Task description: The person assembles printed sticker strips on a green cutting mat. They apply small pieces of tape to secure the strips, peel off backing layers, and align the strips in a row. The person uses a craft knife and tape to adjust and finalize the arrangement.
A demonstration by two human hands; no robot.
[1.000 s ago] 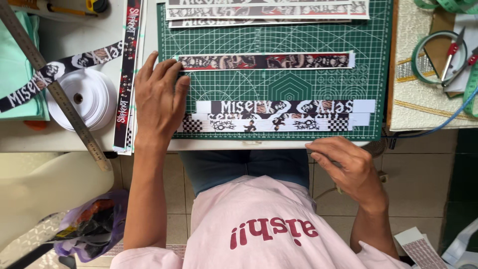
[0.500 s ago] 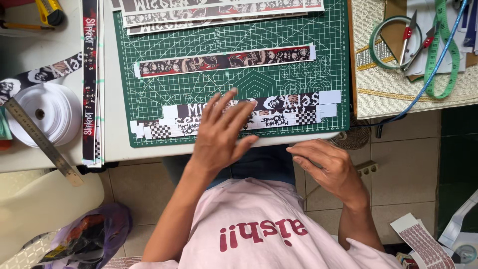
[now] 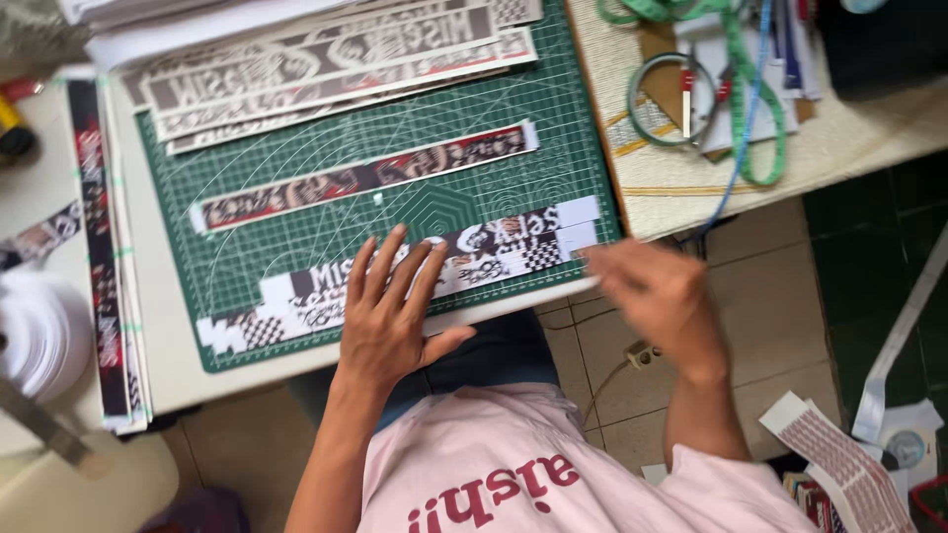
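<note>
On the green cutting mat (image 3: 296, 247) at the counter's near edge, the left hand (image 3: 390, 321) presses flat, fingers spread, on the printed strips (image 3: 494, 247), while the blurred right hand (image 3: 652, 296), seemingly loosely open, nears their right end, likely aligning them.

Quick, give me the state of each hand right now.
Left hand: open, fingers spread flat on the checkered printed strip.
Right hand: blurred at the strip's right end; grip cannot be told.

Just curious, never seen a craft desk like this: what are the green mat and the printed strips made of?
Green mat: probably flexible vinyl or rubber, matte, with white grid lines. Printed strips under the left hand: likely paper or ribbon, thin, flat, cleanly cut; cannot tell which.
</note>
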